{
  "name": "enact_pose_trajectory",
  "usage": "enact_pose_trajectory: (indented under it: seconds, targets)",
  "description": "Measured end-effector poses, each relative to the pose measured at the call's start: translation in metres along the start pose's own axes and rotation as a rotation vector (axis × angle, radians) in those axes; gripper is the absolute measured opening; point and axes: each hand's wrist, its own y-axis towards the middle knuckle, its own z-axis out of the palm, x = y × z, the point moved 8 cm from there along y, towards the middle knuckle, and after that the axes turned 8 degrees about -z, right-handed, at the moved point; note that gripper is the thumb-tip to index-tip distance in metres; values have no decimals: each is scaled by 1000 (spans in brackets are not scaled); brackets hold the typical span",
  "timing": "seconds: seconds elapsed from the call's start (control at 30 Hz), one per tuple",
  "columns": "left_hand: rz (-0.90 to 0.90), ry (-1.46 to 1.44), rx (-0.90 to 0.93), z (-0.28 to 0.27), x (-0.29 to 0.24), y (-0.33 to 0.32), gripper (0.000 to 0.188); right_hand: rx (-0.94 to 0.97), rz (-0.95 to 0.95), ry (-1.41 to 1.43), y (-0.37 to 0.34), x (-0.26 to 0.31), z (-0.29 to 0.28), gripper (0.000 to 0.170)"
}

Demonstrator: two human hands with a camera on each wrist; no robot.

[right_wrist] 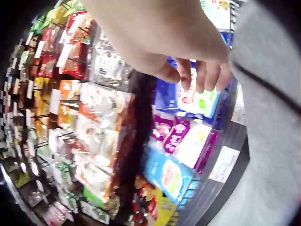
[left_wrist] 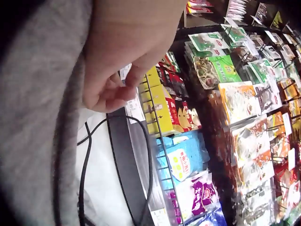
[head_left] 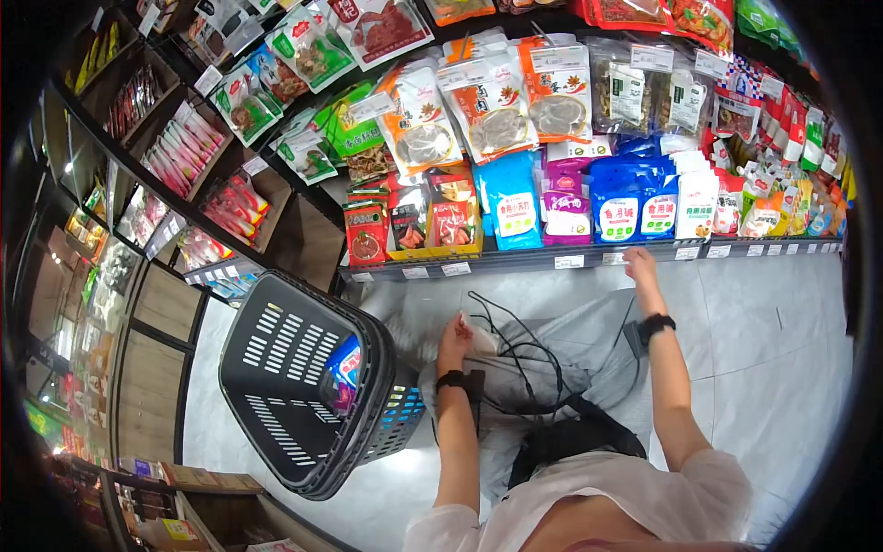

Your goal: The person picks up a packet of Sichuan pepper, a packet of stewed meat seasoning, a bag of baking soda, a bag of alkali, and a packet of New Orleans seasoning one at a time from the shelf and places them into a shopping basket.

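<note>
The blue packets (head_left: 618, 204) stand upright in a row on the shelf, between the purple packets (head_left: 567, 204) and the white packets (head_left: 696, 204). Your right hand (head_left: 644, 272) is just in front of them, its fingers (right_wrist: 201, 76) loosely bent and holding nothing; you cannot tell whether the fingertips touch the film. Your left hand (head_left: 454, 342) is low near your knee, fingers relaxed, with nothing seen in them. Each blue packet looks fairly light, its glossy film likely a bit slippery, with soft contents that probably give and shift under a squeeze. Tearing seems the main risk, so best pinch one by its top edge, thumb in front and fingers behind, and lift it straight up past the shelf's front edge (head_left: 515, 265) rather than dragging it over.
</note>
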Motion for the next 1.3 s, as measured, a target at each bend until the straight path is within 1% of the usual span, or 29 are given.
enact_pose_trajectory:
  seconds: [0.03, 0.07, 0.1, 0.13, 0.17, 0.2, 0.27, 0.33, 0.5, 0.57, 0.63, 0.83, 0.93, 1.03, 1.17, 1.3]
  targets:
    - [31, 0, 12, -10, -1, 12, 12, 23, -95, -272, 22, -32, 16, 21]
    - [62, 2, 26, -25, 0, 31, 13, 45, -191, -542, 32, -45, 28, 22]
    - [95, 2, 43, -21, -2, 33, 13, 130, -184, -639, 29, -38, 40, 23]
    - [54, -14, 57, -22, -1, 35, 13, 218, -169, -731, 21, -36, 60, 24]
    - [11, -32, 67, -9, 4, 14, 13, 311, -151, -824, 8, -33, 75, 26]
    - [-30, -52, 83, 2, 7, 3, 14, 321, -97, -889, -2, -24, 76, 26]
    - [-38, -70, 66, 0, 8, 8, 13, 340, 4, -1022, -19, -1, 70, 26]
    - [-29, -64, 25, -2, 10, 10, 13, 380, 36, -1086, -18, -15, 73, 26]
    - [-41, -41, 148, 0, 15, 17, 9, 446, 105, -1340, -28, -12, 74, 27]
    - [-30, -31, 176, 0, 13, 14, 8, 459, 106, -1416, -29, -15, 77, 29]
    - [-23, -27, 183, 5, 12, 7, 7, 470, 128, -1429, -29, -15, 77, 30]
    - [-6, -32, 144, 5, 12, 5, 7, 515, 164, -1503, -24, -30, 77, 31]
    - [10, -47, 51, 6, 13, -4, 7, 512, 176, -1520, -29, -21, 76, 31]
    - [15, -68, 103, 7, 14, -3, 6, 475, 155, -1527, -26, -28, 76, 30]
    - [20, -44, 18, 15, 13, -20, 6, 462, 127, -1523, -25, -30, 77, 29]
    - [19, -12, 113, 9, 14, -4, 8, 468, 148, -1525, -26, -34, 78, 29]
